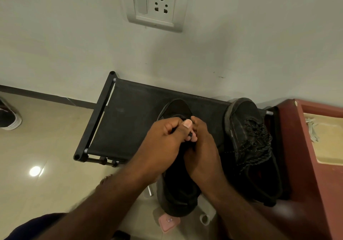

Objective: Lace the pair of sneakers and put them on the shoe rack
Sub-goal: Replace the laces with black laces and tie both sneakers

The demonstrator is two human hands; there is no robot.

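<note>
Closest to the camera, two bare forearms reach forward from the bottom edge. Between them on the tiled floor [46, 147] lies a small pink thing [168, 222], with a little white ring-shaped piece [204, 219] just beside it. A bare foot [105, 180] shows to the left of the left forearm.

Just beyond, the heel of a black sneaker [178, 195] juts out past the front rail of the shoe rack [130, 121], while its toe rests on the rack's top fabric shelf, pointing at the wall. Both hands meet over the front of this sneaker. The left hand [163, 143] is curled with the thumb up, and the right hand [202, 147] is curled against it. They pinch the black lace [190, 134] between them, though the overlapping fingers make it hard to see exactly how each one grips.

The second sneaker [248, 137] sits at the right end of the same shelf, toe to the wall, with speckled black laces bunched on top. It is just beside a red-brown cabinet [306, 165].

Far left, another shoe [9, 119] lies on the floor. Up on the wall [65, 35] is a white switch and socket plate [156, 4].
</note>
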